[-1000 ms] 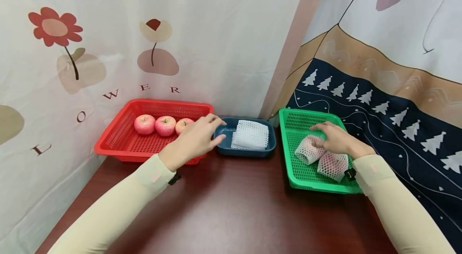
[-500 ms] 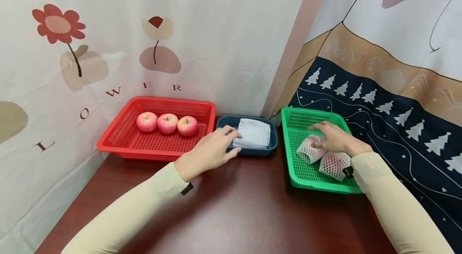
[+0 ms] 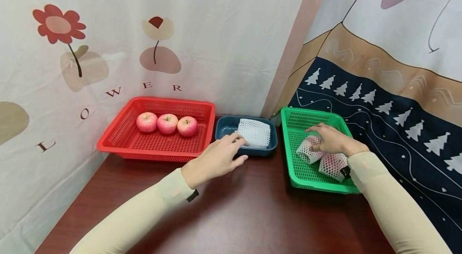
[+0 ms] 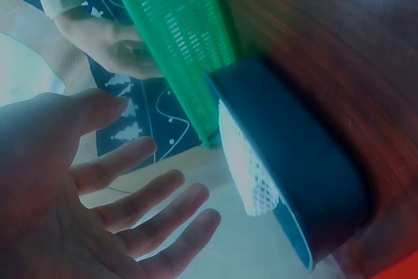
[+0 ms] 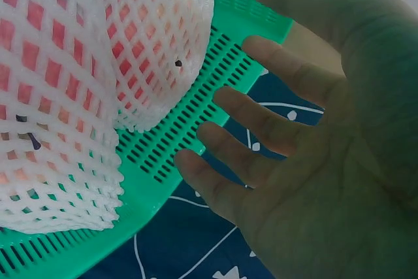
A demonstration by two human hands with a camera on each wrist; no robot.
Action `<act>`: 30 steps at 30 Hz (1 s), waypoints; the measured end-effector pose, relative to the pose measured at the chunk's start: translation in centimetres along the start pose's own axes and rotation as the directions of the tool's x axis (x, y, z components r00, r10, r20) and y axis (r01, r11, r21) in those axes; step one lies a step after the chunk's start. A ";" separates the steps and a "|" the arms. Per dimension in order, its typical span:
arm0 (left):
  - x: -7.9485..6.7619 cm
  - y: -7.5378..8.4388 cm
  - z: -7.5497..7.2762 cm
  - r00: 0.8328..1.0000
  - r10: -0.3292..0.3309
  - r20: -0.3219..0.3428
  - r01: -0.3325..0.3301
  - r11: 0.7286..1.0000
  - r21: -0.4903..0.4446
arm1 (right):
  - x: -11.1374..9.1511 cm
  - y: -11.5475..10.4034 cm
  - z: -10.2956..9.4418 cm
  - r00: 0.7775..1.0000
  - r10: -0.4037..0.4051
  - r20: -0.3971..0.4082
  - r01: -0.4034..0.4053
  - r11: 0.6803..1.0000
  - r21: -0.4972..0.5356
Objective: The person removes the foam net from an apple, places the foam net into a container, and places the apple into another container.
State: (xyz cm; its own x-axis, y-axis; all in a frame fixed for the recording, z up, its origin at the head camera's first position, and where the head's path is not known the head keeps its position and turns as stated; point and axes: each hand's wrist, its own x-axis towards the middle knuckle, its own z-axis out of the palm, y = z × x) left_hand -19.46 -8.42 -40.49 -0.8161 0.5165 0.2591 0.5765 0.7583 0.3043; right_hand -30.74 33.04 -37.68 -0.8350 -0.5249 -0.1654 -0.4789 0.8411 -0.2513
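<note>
Three bare apples [image 3: 167, 123] sit in a row inside the red basket [image 3: 115, 130], towards its back, where the raised walls presumably keep round fruit from rolling off onto the tabletop [image 3: 252, 210]. Just beside it, the blue tray [image 3: 225, 130] carries white foam netting [image 3: 256, 133], laid flat towards its right end; lying flat likely lets it stay put, and whether it is one sleeve or several I cannot tell. On the far right, the green basket [image 3: 325, 188] holds two net-wrapped apples [image 3: 331, 167], which lie tilted and side by side, the mesh probably cushioning them from each other and from the hard floor.

The left hand [image 3: 220, 158] hangs palm down over the tray's near edge, its grip released, fingers spread; the left wrist view shows them apart from the netting. The right hand [image 3: 333, 138] hovers above the wrapped apples, its grip loose too and grasping nothing; in the right wrist view the fingers stand clear of the mesh. Both wrapped apples therefore seem to rest on the basket alone.
</note>
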 end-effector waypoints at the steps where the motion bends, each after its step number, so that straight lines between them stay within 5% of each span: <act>1: 0.0 0.1 0.1 1.000 0.008 -0.003 -0.008 1.000 0.001 | 0.1 0.0 0.0 1.000 -0.002 0.006 0.002 1.000 -0.001; 30: 1.5 4.2 3.3 0.996 0.093 0.011 -0.093 0.996 -0.005 | 1.2 0.0 0.5 0.991 0.051 0.123 -0.045 0.998 -0.051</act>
State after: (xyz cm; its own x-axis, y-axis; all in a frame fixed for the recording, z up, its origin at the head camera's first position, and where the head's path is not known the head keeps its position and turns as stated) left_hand -18.38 -3.19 -41.86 -0.7592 0.5894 0.2761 0.6503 0.7047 0.2838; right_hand -31.57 32.32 -38.38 -0.8187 -0.4933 -0.2939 -0.4538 0.8695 -0.1950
